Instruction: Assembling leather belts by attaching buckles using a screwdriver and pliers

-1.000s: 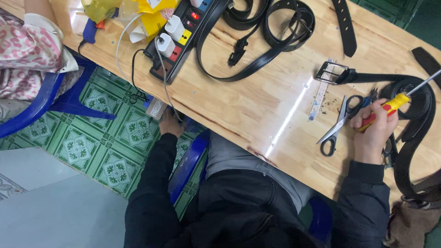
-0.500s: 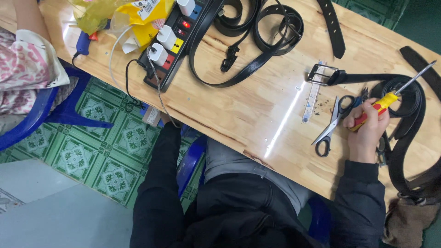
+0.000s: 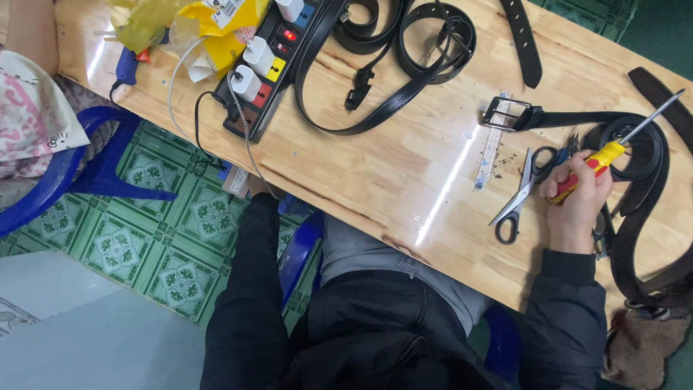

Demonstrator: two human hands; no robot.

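My right hand (image 3: 577,201) grips a screwdriver (image 3: 613,152) by its yellow and red handle, the metal shaft pointing up and to the right. The hand rests on the wooden table (image 3: 390,173) beside black-handled scissors (image 3: 521,193) that lie shut. A black belt with a metal buckle (image 3: 509,114) lies just above the scissors, and its strap runs into a coil (image 3: 642,162) under the screwdriver. My left sleeve (image 3: 249,274) reaches towards the table's near edge, and the hand itself is hidden there.
A black power strip (image 3: 268,63) with plugged chargers lies at the back left, beside yellow bags (image 3: 216,25) and a blue glue gun (image 3: 127,67). More black belts (image 3: 404,61) loop at the back. A blue chair (image 3: 79,170) and a seated person's patterned clothing (image 3: 32,108) are at left.
The view has shifted a little. My right hand has stayed on the screwdriver next to the scissors. My left hand, seen near the table edge a second ago, has gone out of sight under it.
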